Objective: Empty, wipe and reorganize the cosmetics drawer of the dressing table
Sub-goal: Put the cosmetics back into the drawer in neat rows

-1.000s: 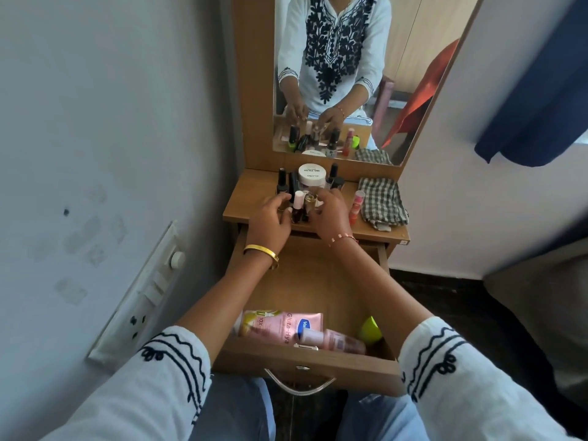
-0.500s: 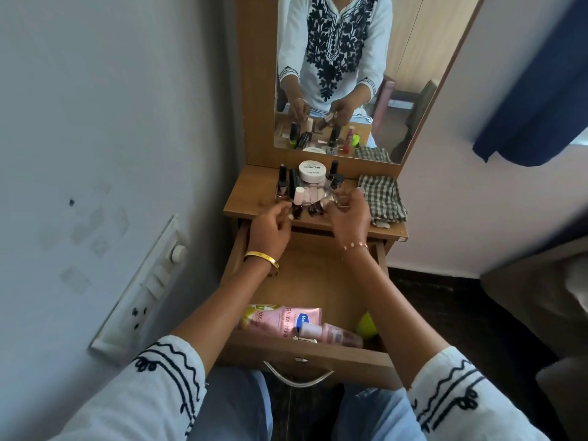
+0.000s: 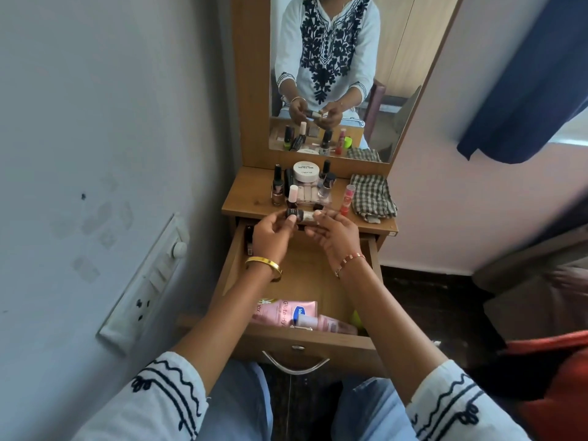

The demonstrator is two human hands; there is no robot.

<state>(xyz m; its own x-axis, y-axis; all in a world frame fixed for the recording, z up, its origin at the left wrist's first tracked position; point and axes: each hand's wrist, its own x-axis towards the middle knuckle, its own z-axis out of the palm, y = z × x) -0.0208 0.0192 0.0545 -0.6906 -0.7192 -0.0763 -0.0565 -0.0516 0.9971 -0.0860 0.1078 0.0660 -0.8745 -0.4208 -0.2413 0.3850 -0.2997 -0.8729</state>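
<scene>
You hold a small bottle (image 3: 300, 215) level above the far end of the open drawer (image 3: 305, 275), just in front of the dressing-table top (image 3: 248, 198). Your left hand (image 3: 270, 240) pinches its dark cap end, thumb on the near side; your right hand (image 3: 334, 238) pinches the pale end, the other fingers loosely curled beneath.

The risk, as it looks from here: the bottle lies sideways, carried only at its two ends. If you are twisting the cap, a loosened one could let the contents run into the drawer you mean to wipe. A slip at either end would drop it onto the bare drawer floor, or against the pink-capped bottle (image 3: 292, 196) standing just beyond your knuckles at the table's front edge. That bottle heads a tight cluster of nail-polish bottles (image 3: 277, 189) and a white-lidded jar (image 3: 306, 171) on the table top; a knock forward could topple several together. Whether the cap is tight cannot be told.

Relative to your fingers, the bottle bridges the gap between both hands, its middle uncovered, fingertips only at the ends.

On the table top, right of the cluster, stands a red tube (image 3: 347, 198), and beyond it a folded checked cloth (image 3: 372, 197). At the drawer's near end lie a pink tube (image 3: 286, 313), a smaller pink bottle (image 3: 327, 324) and a green thing (image 3: 357, 318), so the emptying looks unfinished.
</scene>
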